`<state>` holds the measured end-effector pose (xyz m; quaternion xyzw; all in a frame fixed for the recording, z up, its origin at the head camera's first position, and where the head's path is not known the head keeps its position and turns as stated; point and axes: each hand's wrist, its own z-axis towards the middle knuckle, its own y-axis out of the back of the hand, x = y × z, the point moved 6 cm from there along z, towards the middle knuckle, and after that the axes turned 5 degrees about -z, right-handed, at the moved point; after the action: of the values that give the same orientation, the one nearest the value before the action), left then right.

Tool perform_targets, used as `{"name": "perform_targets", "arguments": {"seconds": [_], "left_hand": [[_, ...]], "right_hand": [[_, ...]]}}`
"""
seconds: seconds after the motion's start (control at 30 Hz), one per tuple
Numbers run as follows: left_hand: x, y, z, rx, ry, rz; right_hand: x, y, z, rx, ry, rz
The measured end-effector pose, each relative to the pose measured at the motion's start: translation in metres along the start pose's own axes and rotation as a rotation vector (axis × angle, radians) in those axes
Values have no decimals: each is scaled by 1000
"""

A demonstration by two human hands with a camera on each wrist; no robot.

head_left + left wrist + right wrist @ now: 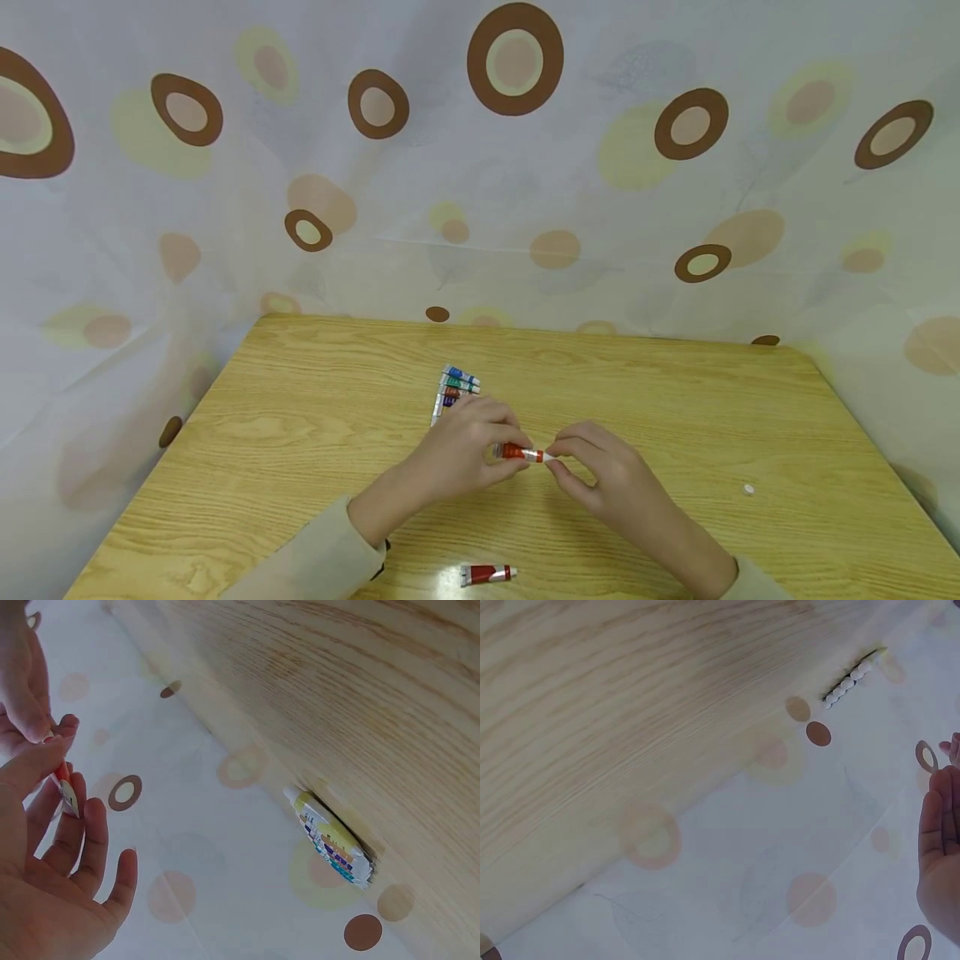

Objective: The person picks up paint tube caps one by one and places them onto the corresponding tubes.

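Observation:
An orange-red paint tube (517, 452) with a silver band lies sideways between my hands above the middle of the table. My left hand (472, 446) grips its body between thumb and fingers. At the other end, the fingertips of my right hand (611, 471) pinch the white cap (549, 457). In the left wrist view the tube (64, 778) shows partly behind the left thumb, and the left hand's (52, 877) other fingers spread loosely. From the right wrist, the right hand (941, 840) appears at the edge, its pinch out of frame.
Paint tubes (461, 381) in blue, green, brown and other colours lie in a row behind my left hand, partly covered by it. A dark red paint tube (487, 574) rests near the front edge. A small white round piece (748, 489) sits at the right of the wooden table (300, 467).

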<state>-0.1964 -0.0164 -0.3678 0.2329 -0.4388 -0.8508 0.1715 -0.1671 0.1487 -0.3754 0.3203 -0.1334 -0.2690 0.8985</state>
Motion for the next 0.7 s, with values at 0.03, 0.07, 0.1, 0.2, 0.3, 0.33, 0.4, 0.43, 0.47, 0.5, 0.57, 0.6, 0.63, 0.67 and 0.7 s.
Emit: {"name": "perform_targets", "arguments": {"seconds": [0.03, 0.07, 0.1, 0.2, 0.3, 0.33, 0.4, 0.43, 0.47, 0.5, 0.57, 0.6, 0.63, 0.67, 0.7], "left_hand": [[-1, 0, 0, -3, -8, 16], [-1, 0, 0, -6, -17, 31], [-2, 0, 0, -12, -27, 47], [-5, 0, 0, -24, -48, 87], [-5, 0, 0, -22, -44, 102], [-5, 1, 0, -17, -37, 99], [-4, 1, 0, -3, -20, 85], [-3, 1, 0, 4, -13, 80], [-3, 1, 0, 13, -5, 71], [-2, 1, 0, 19, 1, 62], [-2, 1, 0, 27, 6, 48], [-2, 1, 0, 27, 6, 43], [-2, 1, 0, 26, 5, 41], [-2, 1, 0, 24, 4, 39], [-2, 1, 0, 18, 0, 43]], "right_hand": [[0, -1, 0, 2, 3, 8], [-1, -1, -1, 3, 6, 16], [-1, -2, -1, 9, 4, 21], [-1, -4, -2, 17, 2, 30], [-1, -4, -2, 17, -2, 13], [-1, -3, -2, 18, -3, 3], [0, -2, -1, 17, 1, -21], [0, -2, -1, 14, 7, -29], [1, -2, 0, 12, 13, -39], [2, -1, 0, 10, 20, -43], [4, 0, 1, 2, 39, -51], [5, 0, 2, 1, 45, -54], [6, 1, 2, -4, 55, -56], [6, 1, 3, -4, 58, -59], [7, 1, 3, -9, 64, -59]]}}
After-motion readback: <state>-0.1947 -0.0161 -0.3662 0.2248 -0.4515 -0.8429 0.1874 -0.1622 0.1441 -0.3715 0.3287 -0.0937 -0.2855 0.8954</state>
